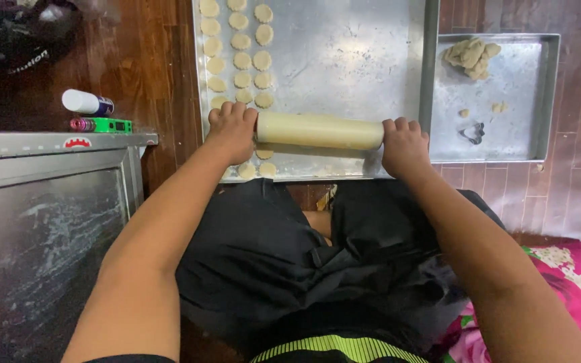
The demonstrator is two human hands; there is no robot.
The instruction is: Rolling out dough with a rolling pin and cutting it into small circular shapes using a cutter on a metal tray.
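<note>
A pale wooden rolling pin [319,129] lies crosswise over the near part of a large metal baking tray [358,60]. My left hand [232,129] grips its left end and my right hand [403,144] grips its right end. Several small round cut dough pieces [242,60] lie in rows along the tray's left side, with a few more [257,168] below my left hand. Whatever lies under the pin is hidden.
A smaller metal tray [539,94] to the right holds a lump of dough scraps [471,54] and a metal cookie cutter [472,133]. A metal cabinet [48,202] stands at the left, with a white tube [87,102] and a green lighter [105,125] beside it. Pink floral cloth [559,282] lies lower right.
</note>
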